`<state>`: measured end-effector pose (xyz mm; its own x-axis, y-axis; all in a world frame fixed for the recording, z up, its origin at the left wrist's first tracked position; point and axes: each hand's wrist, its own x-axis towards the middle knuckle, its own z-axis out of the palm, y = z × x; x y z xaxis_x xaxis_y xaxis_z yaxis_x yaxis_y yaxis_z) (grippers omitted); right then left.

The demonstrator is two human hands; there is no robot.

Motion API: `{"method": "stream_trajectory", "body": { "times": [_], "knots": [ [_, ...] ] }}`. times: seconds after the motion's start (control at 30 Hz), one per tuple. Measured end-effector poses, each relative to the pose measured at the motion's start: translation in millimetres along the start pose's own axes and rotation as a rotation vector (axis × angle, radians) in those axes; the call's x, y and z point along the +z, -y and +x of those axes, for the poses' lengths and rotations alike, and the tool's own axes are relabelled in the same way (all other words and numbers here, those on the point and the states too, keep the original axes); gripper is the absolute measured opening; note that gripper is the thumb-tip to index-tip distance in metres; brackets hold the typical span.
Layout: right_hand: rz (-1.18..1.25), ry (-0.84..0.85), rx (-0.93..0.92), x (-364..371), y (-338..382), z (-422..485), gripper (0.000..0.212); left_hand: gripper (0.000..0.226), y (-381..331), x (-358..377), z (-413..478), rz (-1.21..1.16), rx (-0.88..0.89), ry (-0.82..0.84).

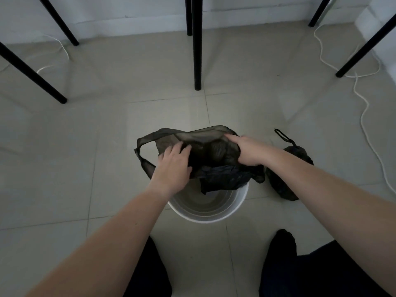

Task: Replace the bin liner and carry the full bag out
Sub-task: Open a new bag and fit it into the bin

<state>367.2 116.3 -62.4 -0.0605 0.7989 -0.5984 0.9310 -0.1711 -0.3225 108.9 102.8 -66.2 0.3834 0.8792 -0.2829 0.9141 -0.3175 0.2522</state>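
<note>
Now I have both hands, left hand (174,162) and right hand (248,150), pinched shut on the new liner (205,144), spreading its mouth. Below them waits the bin (209,217). Film feels light, limp, slippery; grip the hem.

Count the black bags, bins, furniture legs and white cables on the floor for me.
Black bags: 2, the new liner held open by the left hand and right hand, and the full bag lying beside
Bins: 1
Furniture legs: 6
White cables: 2
Total: 11
</note>
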Motion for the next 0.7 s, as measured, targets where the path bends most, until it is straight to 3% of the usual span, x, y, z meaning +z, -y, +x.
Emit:
{"method": "stream_trajectory", "body": {
  "times": [0.3, 0.47, 0.7],
  "knots": [
    [0.116, -0.02, 0.05, 8, -18, 20, 0.069, 0.089, 37, 0, 22, -0.265, -0.115, 0.044],
    [0.15, -0.134, 0.057, 8, -17, 29, 0.062, 0.082, 51, -2, 33, -0.324, -0.169, 0.073],
    [-0.043, 0.216, 0.204, 15, -35, 25, 0.049, 0.057, 73, 22, 33, -0.423, -0.287, 0.309]
  ]
}}
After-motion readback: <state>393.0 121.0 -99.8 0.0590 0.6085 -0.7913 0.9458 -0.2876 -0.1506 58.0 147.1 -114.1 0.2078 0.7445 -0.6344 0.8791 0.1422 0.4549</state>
